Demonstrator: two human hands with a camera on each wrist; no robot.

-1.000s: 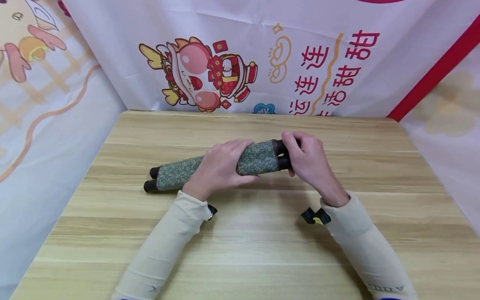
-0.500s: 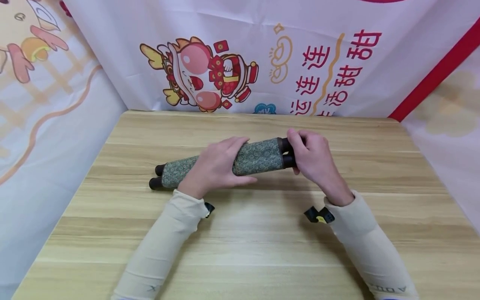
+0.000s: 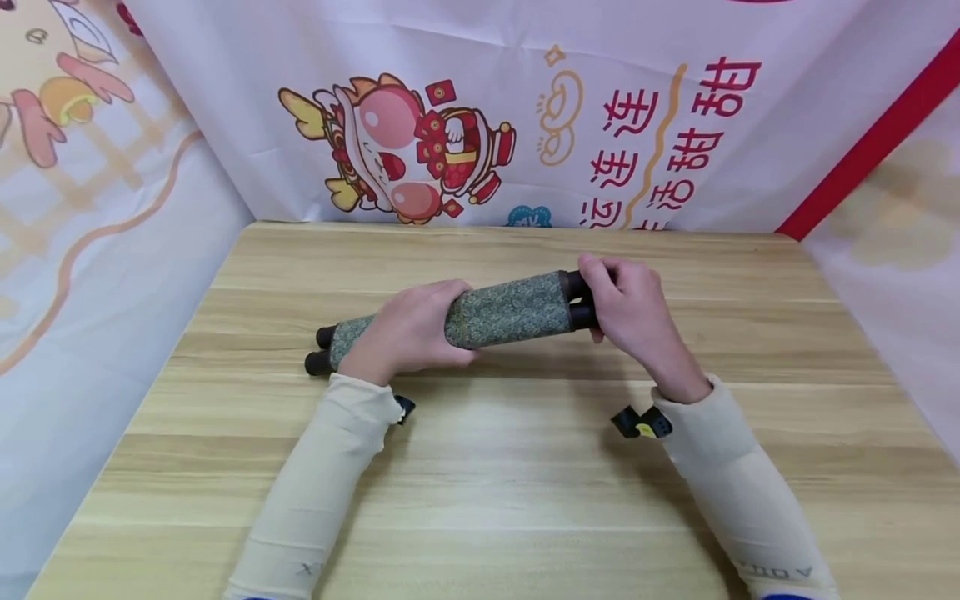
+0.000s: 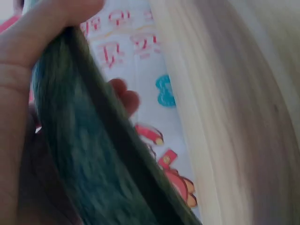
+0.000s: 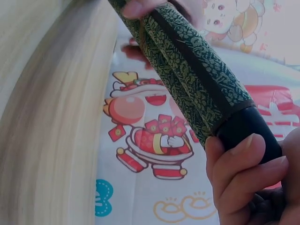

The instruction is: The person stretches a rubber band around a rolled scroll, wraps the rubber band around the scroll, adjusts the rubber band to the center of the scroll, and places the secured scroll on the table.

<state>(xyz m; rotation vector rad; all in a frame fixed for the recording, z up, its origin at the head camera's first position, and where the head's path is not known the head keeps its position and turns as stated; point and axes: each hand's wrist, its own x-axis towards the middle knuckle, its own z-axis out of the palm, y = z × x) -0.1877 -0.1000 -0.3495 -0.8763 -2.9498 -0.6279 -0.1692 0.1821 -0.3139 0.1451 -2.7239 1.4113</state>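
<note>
A rolled scroll (image 3: 513, 310) of green patterned cloth slants above the table, its right end higher in the head view. It is two rolls side by side with dark knobs at both ends. My left hand (image 3: 408, 329) grips it left of the middle, thumb on the near side. At the right end, my right hand (image 3: 633, 312) holds the dark knobs; the right wrist view shows its curled fingers (image 5: 243, 159) round them. A dark strip runs along the scroll's underside (image 5: 197, 56). In the left wrist view the scroll (image 4: 103, 154) is blurred under my thumb.
The wooden table (image 3: 480, 500) spreads beneath both arms. Behind it hangs a white cloth (image 3: 247, 108) with a cartoon figure and red characters, and more printed cloth (image 3: 75, 250) covers the left side. Small black devices (image 3: 642, 422) sit at both wrists.
My left hand has slid leftward along the scroll, baring more of its right half. The scroll and my right hand have shifted slightly to the right and away.
</note>
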